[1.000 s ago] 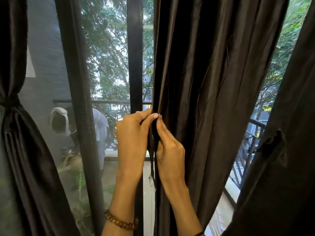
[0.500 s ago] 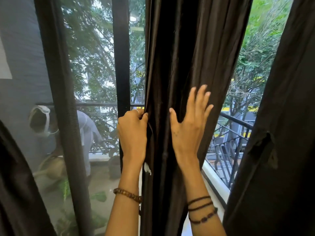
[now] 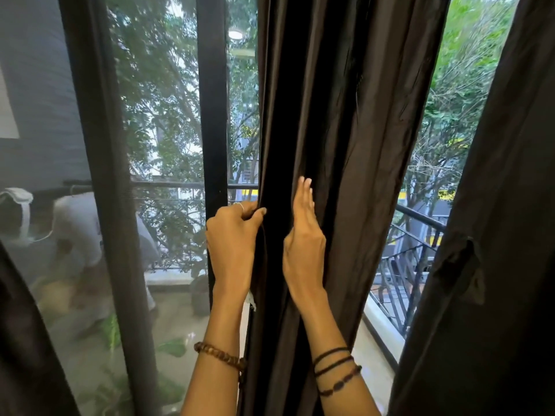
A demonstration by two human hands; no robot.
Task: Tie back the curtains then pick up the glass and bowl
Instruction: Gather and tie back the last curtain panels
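Pinching the middle curtain's (image 3: 330, 145) left edge in the left hand (image 3: 232, 244) by the window frame (image 3: 211, 115), right hand (image 3: 303, 247) flat with straight fingers, apparently gathering folds for tying; glass and bowl unseen.

Middle curtain (image 3: 339, 151): dark brown woven cloth with a soft satin sheen, finely creased, hanging in long folds. Right curtain (image 3: 495, 235): same dark cloth, duller, with a puckered patch. Left curtain (image 3: 21, 340): same dark cloth, matt in shade. Window frame (image 3: 211, 115): black, smooth, semi-matt; looks like painted metal. Window pane (image 3: 45, 235): glass, hazy, carrying a faint reflection. Balcony railing (image 3: 417, 214): black bars, smooth, likely metal. Left-wrist bracelet (image 3: 219, 354): brown beads, glossy, wood-like. Right-wrist bands (image 3: 333, 360): black cord, matt, and one strand of dark beads with a slight shine. Ring (image 3: 240, 205) on the left hand: thin, bright, metallic.
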